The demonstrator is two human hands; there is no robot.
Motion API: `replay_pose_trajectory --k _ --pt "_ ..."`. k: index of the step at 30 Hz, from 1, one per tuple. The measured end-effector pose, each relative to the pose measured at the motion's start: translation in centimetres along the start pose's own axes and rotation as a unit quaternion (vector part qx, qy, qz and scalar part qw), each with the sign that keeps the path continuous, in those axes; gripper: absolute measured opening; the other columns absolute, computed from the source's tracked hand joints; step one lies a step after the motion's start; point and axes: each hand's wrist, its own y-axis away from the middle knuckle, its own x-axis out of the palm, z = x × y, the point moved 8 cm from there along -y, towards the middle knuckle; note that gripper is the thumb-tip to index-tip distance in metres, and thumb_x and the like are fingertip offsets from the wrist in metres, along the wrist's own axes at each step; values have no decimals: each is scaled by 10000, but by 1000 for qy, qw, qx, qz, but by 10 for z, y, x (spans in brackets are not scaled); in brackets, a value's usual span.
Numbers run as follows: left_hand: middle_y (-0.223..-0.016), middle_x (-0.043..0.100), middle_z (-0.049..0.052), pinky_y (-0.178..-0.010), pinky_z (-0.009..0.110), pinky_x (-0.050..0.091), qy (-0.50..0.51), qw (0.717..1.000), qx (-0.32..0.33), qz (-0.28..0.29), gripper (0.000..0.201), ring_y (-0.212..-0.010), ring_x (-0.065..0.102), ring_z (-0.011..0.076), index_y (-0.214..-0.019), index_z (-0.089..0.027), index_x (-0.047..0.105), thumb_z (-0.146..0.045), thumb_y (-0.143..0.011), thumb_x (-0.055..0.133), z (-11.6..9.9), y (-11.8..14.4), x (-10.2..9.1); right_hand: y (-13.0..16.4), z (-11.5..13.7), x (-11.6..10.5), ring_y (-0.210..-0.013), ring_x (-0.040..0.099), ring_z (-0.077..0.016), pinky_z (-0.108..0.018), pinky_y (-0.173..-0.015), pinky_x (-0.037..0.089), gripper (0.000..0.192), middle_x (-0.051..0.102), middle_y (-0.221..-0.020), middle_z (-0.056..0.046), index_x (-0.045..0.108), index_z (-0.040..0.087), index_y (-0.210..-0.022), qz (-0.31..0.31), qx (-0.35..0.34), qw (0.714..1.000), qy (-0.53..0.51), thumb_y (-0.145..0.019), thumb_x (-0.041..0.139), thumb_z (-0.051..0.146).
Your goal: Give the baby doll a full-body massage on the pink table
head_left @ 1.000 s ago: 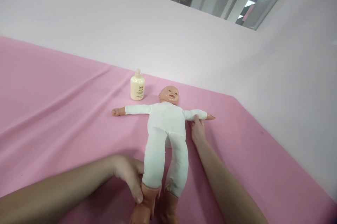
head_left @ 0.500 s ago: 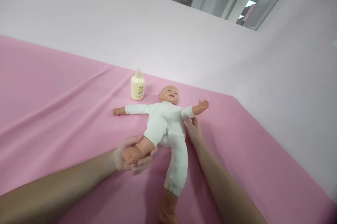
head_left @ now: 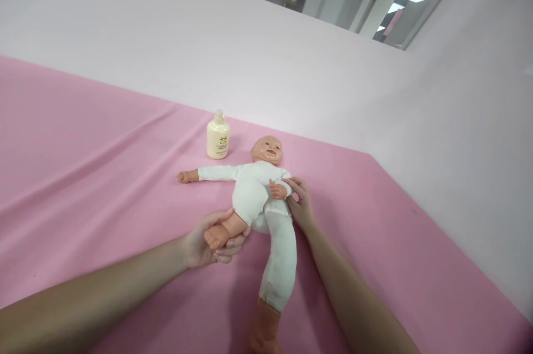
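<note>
Doll (head_left: pixel 260 193) lies face up on the pink surface (head_left: pixel 95 176), just in front of the cream bottle (head_left: pixel 217 136). Left hand (head_left: pixel 208 243) has its grip closed around the doll's bent foot, knee drawn toward the belly; right hand (head_left: pixel 300 203) grasps the doll's arm, folded across the chest. Other leg and arm remain straight, seemingly unworked.

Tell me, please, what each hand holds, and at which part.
The left hand holds the doll by one bent leg, at the foot. The right hand holds the doll's arm, folded across its chest.
</note>
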Motion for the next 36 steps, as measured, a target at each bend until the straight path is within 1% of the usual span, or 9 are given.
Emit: replay_pose_trajectory --k 3,7,12,16,21,26,29,32,36 --pt "-650 507 4 -412 235 252 -24 996 -47 79 530 -446 360 105 -995 -112 609 -613 -843 524 11 4 12 0 -12 -4 -1157 567 -250 -439 -1016 471 326 621 -1197 -67 693 263 -1137 -37 71 994 -69 -818 637 300" --pt "-777 647 69 -542 289 430 -72 977 -111 168 532 -621 582 192 -1104 -123 619 -567 -811 605 28 14 24 6 -33 -12 -1098 632 -252 -447 -981 510 348 689 -1159 -55 657 257 -1142 -110 182 964 -162 -833 641 414" --pt "-873 714 99 -648 403 541 -144 946 -210 202 460 -762 697 290 -1132 -140 632 -411 -767 699 47 21 19 12 -59 -16 -1108 663 -246 -433 -980 533 400 709 -1152 -46 617 242 -1140 -190 256 899 -300 -808 679 455" --pt "-944 728 101 -685 424 568 -166 938 -230 201 442 -832 716 303 -1153 -143 636 -359 -772 697 50 21 13 13 -74 -17 -1036 690 -232 -411 -969 537 374 737 -1024 -44 605 210 -1111 -214 289 867 -345 -820 653 439" --pt "-915 720 89 -673 405 554 -145 943 -204 218 489 -811 704 288 -1159 -154 611 -444 -777 703 45 23 19 14 -70 -17 -997 694 -216 -388 -937 535 362 732 -1044 -50 608 201 -1120 -210 277 874 -341 -834 652 418" --pt "-773 664 61 -484 267 453 -68 971 -96 210 624 -571 601 173 -1097 -121 614 -682 -829 558 24 15 21 15 -48 -21 -996 675 -216 -374 -868 548 319 716 -1085 -33 652 247 -1081 -205 240 915 -253 -825 663 437" --pt "-670 594 25 -362 246 346 -28 978 -48 199 646 -414 496 134 -1056 -106 598 -707 -862 466 14 11 17 10 -27 -21 -1004 657 -218 -376 -881 529 254 704 -1069 -37 692 254 -1045 -166 176 957 -160 -842 646 399" --pt "-633 556 12 -328 246 297 -22 983 -26 181 650 -372 455 125 -1049 -96 583 -705 -875 437 10 8 12 4 -5 -15 -1050 623 -236 -415 -954 492 227 668 -1120 -59 729 259 -1035 -104 76 990 -53 -837 655 343" --pt "-624 543 5 -322 237 257 -23 991 -18 132 670 -351 420 102 -1044 -84 590 -711 -886 414 8 5 7 5 12 -2 -1191 535 -253 -472 -1067 416 313 585 -1252 -65 719 327 -1154 -17 -28 999 41 -859 630 269"
